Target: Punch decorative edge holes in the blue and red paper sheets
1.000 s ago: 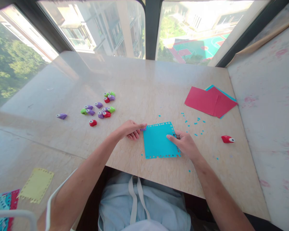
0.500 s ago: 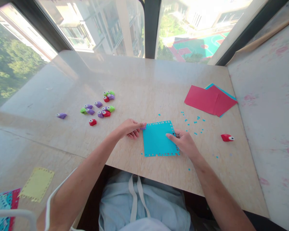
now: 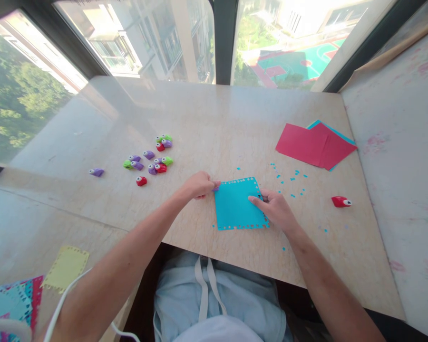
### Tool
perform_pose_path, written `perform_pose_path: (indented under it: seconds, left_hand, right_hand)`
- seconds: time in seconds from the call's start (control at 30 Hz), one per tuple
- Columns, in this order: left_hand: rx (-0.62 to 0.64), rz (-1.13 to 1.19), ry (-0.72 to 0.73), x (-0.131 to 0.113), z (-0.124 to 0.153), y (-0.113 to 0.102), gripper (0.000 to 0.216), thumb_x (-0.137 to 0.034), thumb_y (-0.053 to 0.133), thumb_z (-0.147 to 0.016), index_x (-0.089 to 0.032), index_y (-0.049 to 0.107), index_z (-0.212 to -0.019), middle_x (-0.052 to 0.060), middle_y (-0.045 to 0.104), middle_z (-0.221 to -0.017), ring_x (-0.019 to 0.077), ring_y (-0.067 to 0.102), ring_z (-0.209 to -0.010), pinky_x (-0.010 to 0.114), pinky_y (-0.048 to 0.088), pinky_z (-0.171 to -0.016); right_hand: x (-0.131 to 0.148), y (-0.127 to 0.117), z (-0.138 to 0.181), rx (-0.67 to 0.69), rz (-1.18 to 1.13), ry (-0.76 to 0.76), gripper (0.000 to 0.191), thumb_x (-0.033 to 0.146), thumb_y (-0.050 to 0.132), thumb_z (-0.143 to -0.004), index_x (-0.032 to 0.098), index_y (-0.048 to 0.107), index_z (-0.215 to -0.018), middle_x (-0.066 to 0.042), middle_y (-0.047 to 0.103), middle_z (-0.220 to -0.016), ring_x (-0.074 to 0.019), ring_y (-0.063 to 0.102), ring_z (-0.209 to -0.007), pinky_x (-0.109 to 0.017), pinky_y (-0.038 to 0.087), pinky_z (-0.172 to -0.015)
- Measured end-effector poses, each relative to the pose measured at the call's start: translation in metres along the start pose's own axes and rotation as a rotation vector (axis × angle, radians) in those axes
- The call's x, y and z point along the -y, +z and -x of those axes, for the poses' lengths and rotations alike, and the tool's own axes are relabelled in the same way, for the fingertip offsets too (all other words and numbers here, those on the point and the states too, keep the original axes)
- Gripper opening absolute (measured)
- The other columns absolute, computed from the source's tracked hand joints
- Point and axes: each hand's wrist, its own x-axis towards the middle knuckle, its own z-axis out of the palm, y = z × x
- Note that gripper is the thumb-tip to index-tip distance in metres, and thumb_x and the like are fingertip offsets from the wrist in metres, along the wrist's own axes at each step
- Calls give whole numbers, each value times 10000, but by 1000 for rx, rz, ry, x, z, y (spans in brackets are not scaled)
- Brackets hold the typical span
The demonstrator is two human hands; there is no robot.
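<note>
We have the blue paper square (image 3: 237, 205) lying flat on the bench (image 3: 217, 118), close to the near edge and right in front of us. Punched holes already run along its top, right and bottom borders; the left border looks the least worked, and that is where our left hand (image 3: 199, 184) sits, fingers closed around a small purple punch (image 3: 216, 188) clamped on the upper left corner. We judge the edging mostly done, with the left side remaining. Our right hand (image 3: 276, 209) rests on the right border, fingers loosely bent and a fingertip pressing the sheet down, gripping nothing.

Blue confetti (image 3: 288, 178) lies scattered just beyond the square to the right. A red punch (image 3: 341, 202) sits alone further right, well apart from the sheet. The stack of red and blue sheets (image 3: 316, 145) lies near the far right corner. A cluster of coloured punches (image 3: 151, 159) lies to the left, leaving a wide bare stretch of bench behind the square. On a lower surface at left lie a yellow punched sheet (image 3: 67, 268) and other finished pieces (image 3: 14, 299).
</note>
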Motion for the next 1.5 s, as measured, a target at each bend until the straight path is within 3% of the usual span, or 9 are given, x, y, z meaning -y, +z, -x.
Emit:
perform_pose_path:
  seconds: [0.33, 0.7, 0.9, 1.03, 1.13, 1.3, 1.5]
  left_hand:
    - [-31, -49, -20, -8, -2, 0, 327, -480, 672, -759, -189, 585, -638, 2, 419, -403, 171, 499, -433, 275, 359, -483]
    - [-19, -59, -91, -19, 6, -3, 416, -434, 671, -787, -196, 468, -512, -4, 401, -413, 129, 403, -412, 278, 320, -481]
    - [28, 110, -122, -15, 9, -11, 429, -429, 779, -725, -175, 478, -554, -31, 431, -483, 76, 407, -432, 230, 347, -474]
    - [97, 495, -130, 5, 7, -18, 449, -468, 799, -709, -158, 495, -594, -13, 503, -557, 43, 402, -431, 174, 321, -423]
    - [36, 699, -150, 19, 3, -23, 436, -411, 776, -738, -165, 453, -579, -21, 476, -537, 40, 382, -407, 155, 280, -377]
    - [-4, 747, -134, 26, 0, -25, 357, -261, 641, -790, -180, 393, -547, -54, 368, -471, 34, 302, -367, 150, 203, -346]
    - [-63, 680, -70, 23, -5, -14, 306, -279, 673, -704, -189, 420, -558, -25, 445, -496, 57, 342, -375, 183, 238, -356]
  right_hand:
    - [2, 1, -1, -12, 44, -31, 452, 586, 586, -794, 150, 696, -835, -4, 567, -607, -134, 480, -544, -229, 345, -459]
    - [2, 1, -4, -44, 101, -116, 396, 535, 575, -781, 153, 677, -788, -6, 575, -632, -142, 491, -578, -241, 352, -504]
    - [-1, 0, -6, -46, 115, -161, 378, 511, 566, -783, 148, 673, -784, -5, 562, -626, -137, 477, -579, -241, 332, -511]
    - [-2, 0, -7, -47, 139, -181, 385, 514, 547, -787, 147, 663, -766, -3, 546, -617, -135, 464, -578, -244, 315, -516]
    - [-3, 1, -8, -44, 153, -199, 384, 512, 532, -785, 150, 661, -780, -10, 559, -645, -144, 478, -609, -247, 321, -538]
    - [-4, 2, -10, -69, 185, -199, 357, 495, 532, -787, 160, 646, -738, -11, 548, -631, -150, 485, -611, -253, 332, -553]
    - [-5, 2, -9, -70, 166, -201, 354, 487, 533, -803, 158, 663, -776, -22, 583, -672, -157, 513, -632, -255, 360, -569]
